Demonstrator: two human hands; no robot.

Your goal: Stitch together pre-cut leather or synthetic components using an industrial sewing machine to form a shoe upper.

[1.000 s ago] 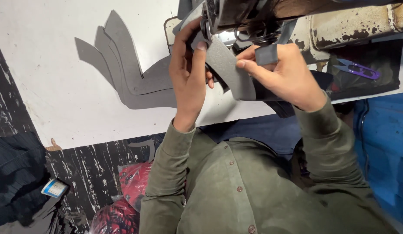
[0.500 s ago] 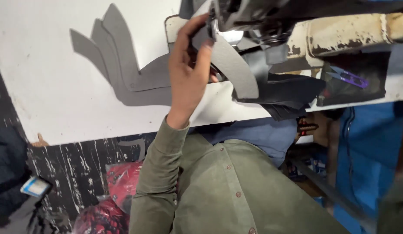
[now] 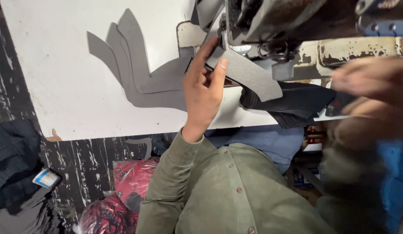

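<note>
Head view, left hand [image 3: 203, 93] fingers pinching one grey strip [image 3: 247, 73], three grey cutouts [image 3: 136, 73] stacked — right hand [image 3: 370, 82] blurred, grip unclear

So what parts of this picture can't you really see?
- Right hand: a blur at the right in the head view, so whether it holds anything is unclear.
- Sewing machine: cut off by the top edge; its needle is hidden behind the metal.
- Grey piece: its upper end disappears under the machine; the left hand covers part.
- Small label: too small to make out.
</note>
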